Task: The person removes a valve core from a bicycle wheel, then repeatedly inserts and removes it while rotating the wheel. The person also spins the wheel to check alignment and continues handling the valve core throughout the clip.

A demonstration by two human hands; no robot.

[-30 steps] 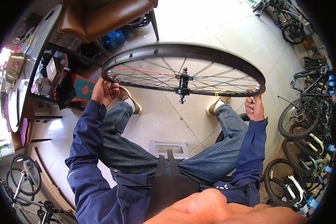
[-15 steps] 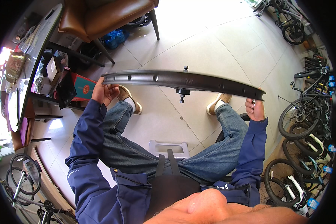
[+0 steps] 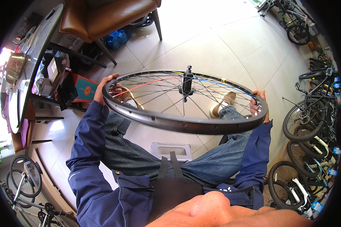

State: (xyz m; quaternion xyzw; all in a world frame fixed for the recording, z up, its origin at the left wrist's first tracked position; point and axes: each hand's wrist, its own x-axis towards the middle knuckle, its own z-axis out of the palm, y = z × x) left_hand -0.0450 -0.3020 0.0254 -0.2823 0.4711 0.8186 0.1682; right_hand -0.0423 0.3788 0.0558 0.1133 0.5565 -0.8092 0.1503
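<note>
A black bicycle wheel (image 3: 183, 127) without a tyre is held tilted in front of me, above my knees. Its black hub (image 3: 186, 84) shows a threaded axle with nuts. Most spokes are dark; a red spoke (image 3: 147, 84) runs toward the left side and a blue spoke (image 3: 219, 85) toward the right. My left hand (image 3: 104, 89) is closed around the rim's left edge, some fingers reaching inside among the spokes. My right hand (image 3: 262, 104) grips the rim's right edge, fingertips over it.
At the left stands a table (image 3: 41, 41) with boxes beneath it. A brown chair (image 3: 110, 19) is at the far left. Several bicycles (image 3: 308, 117) line the right side; another bicycle (image 3: 24, 181) is at the near left. A grey plastic frame (image 3: 172, 149) lies between my legs.
The wheel has turned from nearly edge-on to tilted, so its spokes and inside now show. Its near rim swung down toward me; both hands stayed at its sides.
</note>
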